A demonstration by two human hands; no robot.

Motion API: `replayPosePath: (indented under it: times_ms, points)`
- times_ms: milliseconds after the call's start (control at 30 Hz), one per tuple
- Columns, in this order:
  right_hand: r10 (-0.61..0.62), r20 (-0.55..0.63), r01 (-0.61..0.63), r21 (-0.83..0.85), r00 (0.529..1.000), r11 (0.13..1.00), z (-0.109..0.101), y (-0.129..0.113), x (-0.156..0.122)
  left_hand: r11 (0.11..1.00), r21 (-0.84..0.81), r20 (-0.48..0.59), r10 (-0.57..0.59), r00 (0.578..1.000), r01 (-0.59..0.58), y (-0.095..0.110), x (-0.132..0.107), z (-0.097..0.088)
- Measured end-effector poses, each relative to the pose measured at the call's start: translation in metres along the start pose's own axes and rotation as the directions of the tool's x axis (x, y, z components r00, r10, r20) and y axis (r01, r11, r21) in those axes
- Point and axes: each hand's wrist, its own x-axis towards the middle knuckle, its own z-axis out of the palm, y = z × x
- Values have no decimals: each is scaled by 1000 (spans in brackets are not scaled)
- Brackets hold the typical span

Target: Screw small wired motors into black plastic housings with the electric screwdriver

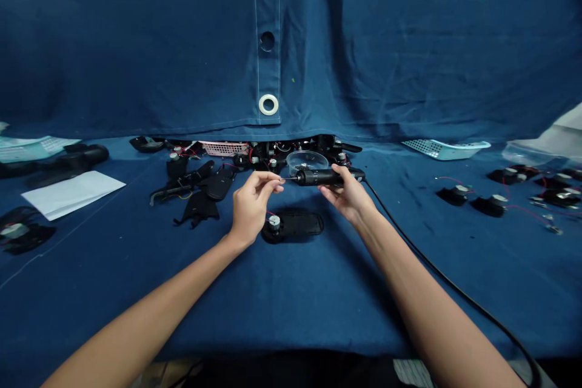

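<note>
My right hand (348,197) is wrapped round a black corded electric screwdriver (318,177), which lies level with its thin bit pointing left. At the bit's tip, the thumb and fingers of my left hand (254,203) are pinched together; whether a screw is between them is too small to tell. Below the tool, a black oblong housing (297,224) rests on the blue cloth, with a small silver motor (274,222) and a red wire at its left end. Just behind the screwdriver stands a clear round tub (307,160) with small parts in it.
Black plastic parts (200,188) lie left of centre, near a pink basket (225,148). White paper (73,194) is at far left. Several motor pieces with wires (491,205) and a light-blue basket (448,149) sit right. The black cord (436,267) trails to the lower right. A blue curtain (182,42) hangs behind.
</note>
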Motion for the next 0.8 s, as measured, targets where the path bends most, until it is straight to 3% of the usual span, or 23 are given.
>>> replayPosePath:
  times_ms: [500,633,800]
  points:
    - [38,26,-38,24,999,999,4,3,-7,1000,13,-13,-21,1000,21,2,-3,0]
    - [48,62,-53,84,997,995,6,3,-15,1000,-9,-34,16,999,-16,2,-3,-1]
    - [131,155,-157,162,979,974,11,6,-22,994,-43,-51,94,994,-97,3,-4,-1]
